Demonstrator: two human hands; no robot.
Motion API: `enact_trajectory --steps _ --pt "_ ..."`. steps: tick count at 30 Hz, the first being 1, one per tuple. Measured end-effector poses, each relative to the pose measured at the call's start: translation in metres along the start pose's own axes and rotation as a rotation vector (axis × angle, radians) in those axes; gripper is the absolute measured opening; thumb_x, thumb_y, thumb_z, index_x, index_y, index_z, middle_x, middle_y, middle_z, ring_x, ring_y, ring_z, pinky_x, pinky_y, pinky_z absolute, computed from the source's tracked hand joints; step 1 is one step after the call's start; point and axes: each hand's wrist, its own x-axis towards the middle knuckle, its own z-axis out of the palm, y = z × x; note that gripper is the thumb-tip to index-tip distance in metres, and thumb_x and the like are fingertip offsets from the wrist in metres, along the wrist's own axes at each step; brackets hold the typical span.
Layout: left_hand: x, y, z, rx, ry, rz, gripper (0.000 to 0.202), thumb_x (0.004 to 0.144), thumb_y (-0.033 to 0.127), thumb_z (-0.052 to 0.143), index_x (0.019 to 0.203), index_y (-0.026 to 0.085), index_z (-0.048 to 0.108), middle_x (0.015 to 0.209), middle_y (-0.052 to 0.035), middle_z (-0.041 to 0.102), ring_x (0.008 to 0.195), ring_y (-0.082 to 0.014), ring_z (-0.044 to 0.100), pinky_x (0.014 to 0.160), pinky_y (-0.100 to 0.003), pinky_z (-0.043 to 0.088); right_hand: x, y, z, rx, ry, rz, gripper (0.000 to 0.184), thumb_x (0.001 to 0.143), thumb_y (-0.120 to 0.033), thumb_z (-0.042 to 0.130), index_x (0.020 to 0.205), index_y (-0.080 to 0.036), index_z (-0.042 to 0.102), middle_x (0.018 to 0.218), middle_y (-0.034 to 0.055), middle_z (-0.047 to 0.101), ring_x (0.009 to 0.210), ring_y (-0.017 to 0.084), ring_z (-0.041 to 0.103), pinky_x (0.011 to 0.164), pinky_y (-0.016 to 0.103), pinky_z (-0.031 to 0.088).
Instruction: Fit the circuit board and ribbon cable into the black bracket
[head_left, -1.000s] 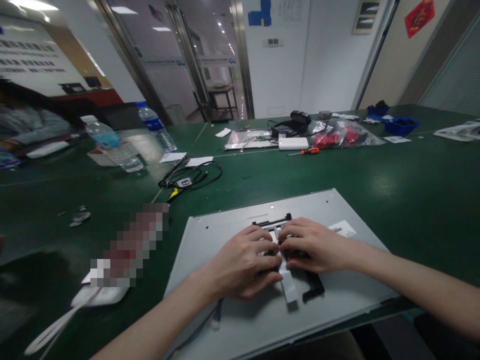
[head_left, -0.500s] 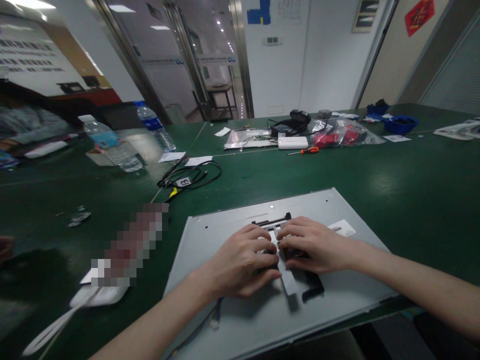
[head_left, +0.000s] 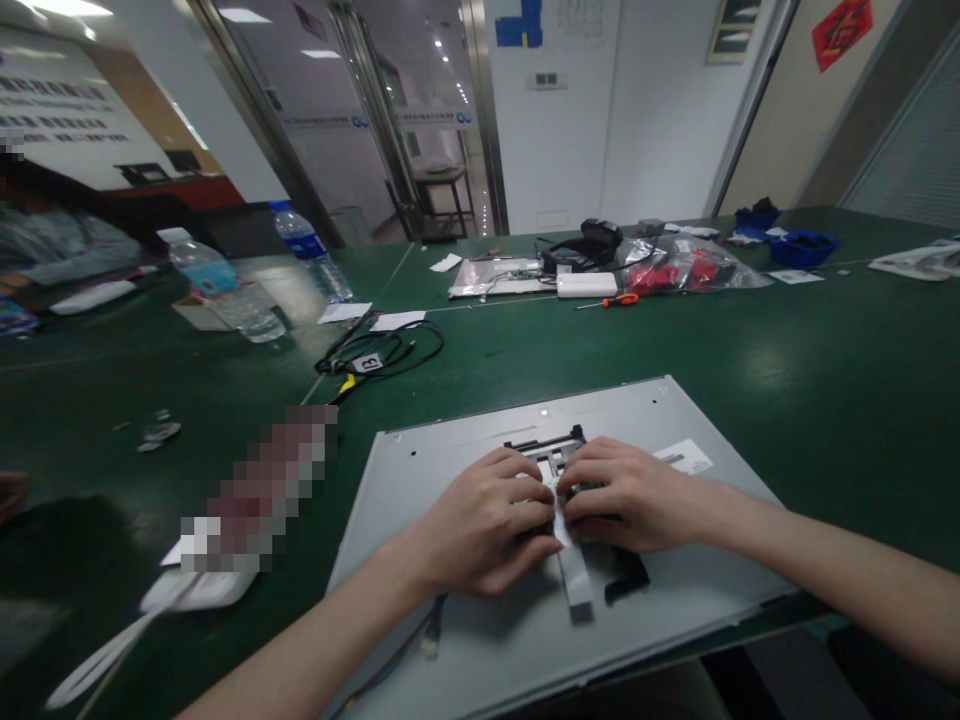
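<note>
A grey flat metal panel lies at the table's near edge. On its middle sits a black bracket, largely covered by my hands. A white flat ribbon cable runs out from between my fingers toward me, its near end loose. My left hand has its curled fingertips on the cable's left side. From the right, my right hand pinches at the same cable with bent fingers. The exact fingertip contact is partly hidden. A thin dark cable with a small connector lies on the panel's lower left.
Left of the panel lies a white object with a strap, partly pixelated. Beyond it are a coiled black cable and two water bottles. An orange screwdriver and a bag of red items lie farther back. A person sits at far left.
The ribbon cable's loose end has tipped down and slightly nearer to me. My right hand has shifted slightly; my left hand stays nearly in place.
</note>
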Motion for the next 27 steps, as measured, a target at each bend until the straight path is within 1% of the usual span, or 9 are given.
enact_trajectory --steps 2,6,10,14,19,22,27 --pt "0.0 -0.0002 0.0 -0.001 0.002 0.001 0.02 0.094 0.032 0.054 0.095 0.018 0.068 0.094 -0.0055 0.073 0.096 -0.0232 0.062 0.086 -0.041 0.047 0.0001 -0.0015 -0.0024 0.001 -0.026 -0.005 0.013 0.097 -0.028 0.058 0.099 -0.021 0.068 0.11 0.0042 0.069 0.103 0.02 0.058 0.091 0.037 0.043" --pt "-0.0002 -0.001 0.0005 0.008 0.014 -0.003 0.019 0.094 0.031 0.054 0.095 0.018 0.068 0.098 -0.006 0.072 0.1 -0.0235 0.061 0.087 -0.041 0.048 0.0006 -0.0042 -0.0059 -0.001 -0.032 -0.007 0.017 0.098 -0.03 0.056 0.099 -0.021 0.07 0.109 0.0052 0.069 0.101 0.02 0.058 0.089 0.038 0.043" --pt "-0.0003 -0.0018 0.0013 0.039 0.051 -0.013 0.016 0.094 0.028 0.055 0.095 0.02 0.068 0.098 -0.0049 0.072 0.098 -0.0216 0.062 0.087 -0.039 0.048 0.0019 -0.0043 -0.0057 0.0 -0.027 0.002 0.017 0.097 -0.029 0.056 0.102 -0.021 0.07 0.11 0.0061 0.069 0.103 0.02 0.058 0.091 0.038 0.044" --pt "-0.0008 -0.0029 0.0035 0.085 0.085 -0.035 0.017 0.095 0.028 0.055 0.096 0.019 0.069 0.1 -0.0049 0.072 0.098 -0.0209 0.062 0.09 -0.04 0.047 0.0034 -0.0034 -0.0049 -0.006 -0.022 0.017 0.016 0.097 -0.03 0.058 0.101 -0.02 0.069 0.108 0.0065 0.069 0.104 0.02 0.058 0.092 0.039 0.044" --pt "-0.0014 -0.0045 0.006 0.09 0.077 -0.059 0.019 0.095 0.029 0.053 0.099 0.019 0.069 0.105 -0.0056 0.071 0.101 -0.0219 0.062 0.094 -0.042 0.045 0.0025 -0.0022 -0.0032 -0.013 -0.006 0.028 0.015 0.097 -0.03 0.058 0.102 -0.02 0.068 0.11 0.0067 0.069 0.108 0.021 0.058 0.093 0.039 0.044" --pt "-0.0011 -0.0037 0.0041 0.068 0.053 -0.069 0.022 0.095 0.033 0.053 0.102 0.019 0.069 0.107 -0.0074 0.071 0.102 -0.0231 0.062 0.095 -0.043 0.045 0.001 -0.0006 -0.001 -0.003 0.0 0.033 0.017 0.097 -0.031 0.058 0.105 -0.019 0.067 0.113 0.0073 0.068 0.109 0.021 0.058 0.094 0.04 0.044" --pt "-0.0008 -0.002 -0.0001 0.036 0.003 -0.088 0.034 0.091 0.046 0.057 0.107 0.019 0.068 0.109 -0.0104 0.069 0.102 -0.0273 0.062 0.094 -0.048 0.045 -0.001 0.0018 0.0017 0.005 0.0 0.042 0.02 0.096 -0.029 0.058 0.112 -0.019 0.065 0.119 0.0093 0.067 0.112 0.022 0.057 0.094 0.041 0.044"
